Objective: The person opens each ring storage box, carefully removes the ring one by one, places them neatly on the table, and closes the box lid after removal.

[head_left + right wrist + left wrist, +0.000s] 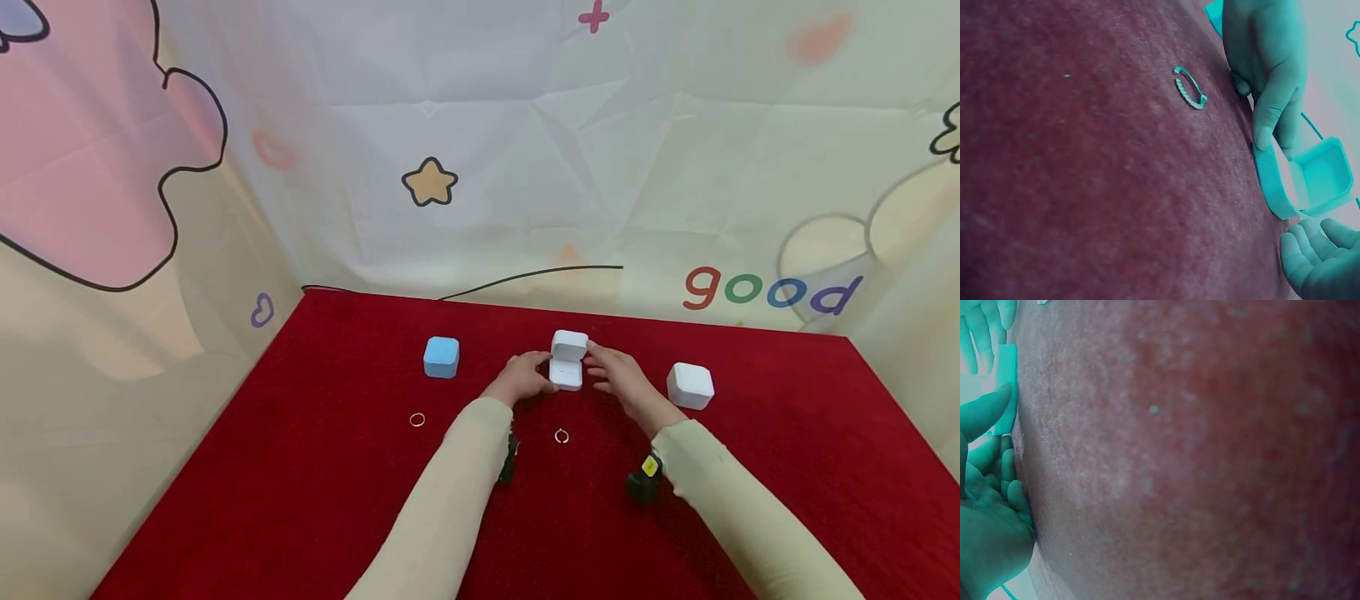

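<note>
White box point(566, 377): left hand point(523, 377) pinches it at nine o'clock, right hand point(621, 377) loose at three; likely opening, next needing steadiness.

A metal ring point(1184, 94), ribbed along one side, rests at 6 o'clock from an open box point(566, 376) of smooth, matt finish; a plain, smooth metal band point(417, 426) sits at 8. Velvety cloth point(315, 483) lies beneath, rough-napped up close, with creased, smooth sheeting point(480, 133) at 12 o'clock.
</note>
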Tool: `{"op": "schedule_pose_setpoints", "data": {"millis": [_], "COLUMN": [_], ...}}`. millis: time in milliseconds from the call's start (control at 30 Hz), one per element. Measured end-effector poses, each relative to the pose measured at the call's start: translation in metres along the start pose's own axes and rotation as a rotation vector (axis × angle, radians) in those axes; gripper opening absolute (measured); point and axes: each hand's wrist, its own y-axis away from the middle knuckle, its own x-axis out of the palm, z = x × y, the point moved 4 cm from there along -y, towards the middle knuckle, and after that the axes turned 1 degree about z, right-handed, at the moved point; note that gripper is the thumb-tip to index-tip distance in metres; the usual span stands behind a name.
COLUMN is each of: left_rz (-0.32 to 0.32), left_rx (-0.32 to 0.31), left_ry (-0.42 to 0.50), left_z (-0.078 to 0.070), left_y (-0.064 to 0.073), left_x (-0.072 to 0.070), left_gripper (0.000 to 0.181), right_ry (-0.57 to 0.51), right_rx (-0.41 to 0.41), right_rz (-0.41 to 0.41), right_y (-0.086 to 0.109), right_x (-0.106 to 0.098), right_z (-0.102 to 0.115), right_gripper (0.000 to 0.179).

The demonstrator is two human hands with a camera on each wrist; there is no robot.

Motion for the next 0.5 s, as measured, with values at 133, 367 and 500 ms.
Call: {"op": "schedule_pose_setpoints", "data": {"millis": [133,367,500], "left_rz": [0.001,-0.001,-0.001], "left_rx": [-0.001,-0.002,-0.004], "left_ry": [-0.003,-0.001,0.006], "left_z": [0.000,-0.001,-0.001], "left_y": [0.000,0.001,0.002], "left_x": [0.001,0.000,0.000], "left_gripper": [0.062,0.061,0.061], "right_ry": [-0.005,-0.018,-0.027], "right_rx": [0.004,0.016,0.012], "right_rz": [0.003,0.023,0.023], "right_y": [-0.003,-0.007,-0.011], "right_x": [-0.001,-0.003,-0.004], "right_z": [0.001,0.004,0.004], "right_gripper": [0.071,0.070,0.070]}}
